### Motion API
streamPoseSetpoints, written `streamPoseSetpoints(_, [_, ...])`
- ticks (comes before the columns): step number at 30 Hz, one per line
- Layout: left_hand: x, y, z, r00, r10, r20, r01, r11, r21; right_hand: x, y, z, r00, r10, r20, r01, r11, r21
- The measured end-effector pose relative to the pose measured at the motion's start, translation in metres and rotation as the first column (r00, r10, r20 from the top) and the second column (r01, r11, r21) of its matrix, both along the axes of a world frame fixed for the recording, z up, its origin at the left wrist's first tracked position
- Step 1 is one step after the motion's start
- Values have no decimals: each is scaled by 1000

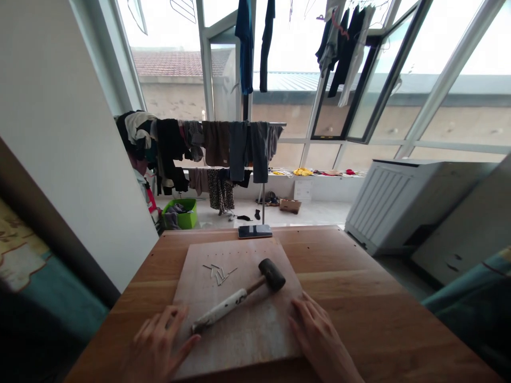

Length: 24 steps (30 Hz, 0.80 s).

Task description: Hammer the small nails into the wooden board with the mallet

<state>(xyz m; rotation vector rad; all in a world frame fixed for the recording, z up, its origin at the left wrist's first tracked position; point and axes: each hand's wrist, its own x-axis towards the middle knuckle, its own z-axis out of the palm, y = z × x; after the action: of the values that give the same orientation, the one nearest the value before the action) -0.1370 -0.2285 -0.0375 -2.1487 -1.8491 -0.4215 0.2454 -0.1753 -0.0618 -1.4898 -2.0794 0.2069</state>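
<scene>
A wooden table is seen from above, and a pale board is laid on it, reaching from close to the table's far edge down to its near edge. Both hands are rested on the near part of this board.

The left hand is placed at the board's near left corner, palm down, with the fingers opened and spread; nothing is held in it. Its thumb is brought just beside the butt of the handle, though whether the two touch cannot be told. The right hand is laid flat along the board's near right edge, fingers loosely parted, and nothing is gripped by it either.

Between the hands a mallet is laid slantwise across the middle of the board: its white handle is pointed toward the near left corner, and its black head is turned toward the right edge. A small scatter of nails is found just beyond the handle, nearer the far left corner of the board.

A phone is set flat at the table's far edge. Beyond the table, a rack hung with clothes and a green basket are seen on the floor below the windows.
</scene>
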Motion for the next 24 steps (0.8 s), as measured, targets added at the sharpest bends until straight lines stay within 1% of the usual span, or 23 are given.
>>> streamPoseSetpoints(2, [22,4,-1,998,-45,-38,43,998,-51,9,1,-3,996,-86,-31,86,996,16])
streamPoseSetpoints(4, [38,9,-3,997,-55,-52,51,996,-68,11,-1,-2,989,-130,-75,130,991,1])
streamPoseSetpoints(6, [48,13,-5,997,-50,-51,46,996,-70,4,-3,4,982,-142,-124,136,989,-55])
streamPoseSetpoints(7, [50,15,-6,997,-52,-50,49,996,-69,-2,-4,8,981,-127,-148,113,989,-97])
streamPoseSetpoints(10, [51,20,-11,996,-68,-50,66,997,-38,-24,-1,24,982,-13,-190,-33,971,-237])
streamPoseSetpoints(12, [48,22,-14,995,-85,-58,84,996,-7,-40,6,35,984,70,-165,-119,944,-308])
streamPoseSetpoints(14, [45,22,-18,991,-113,-76,115,993,17,-53,16,44,985,133,-113,-164,926,-340])
streamPoseSetpoints(16, [43,20,-21,985,-141,-101,146,988,43,-63,25,50,985,158,-71,-173,927,-333])
streamPoseSetpoints(18, [43,17,-25,981,-144,-126,154,986,68,-68,32,52,984,161,-74,-176,937,-303])
streamPoseSetpoints(21, [40,14,-29,976,-159,-146,173,981,83,-69,34,48,975,175,-136,-205,944,-259])
streamPoseSetpoints(24, [33,13,-31,961,-225,-161,238,969,66,-63,31,41,972,157,-176,-197,952,-235])
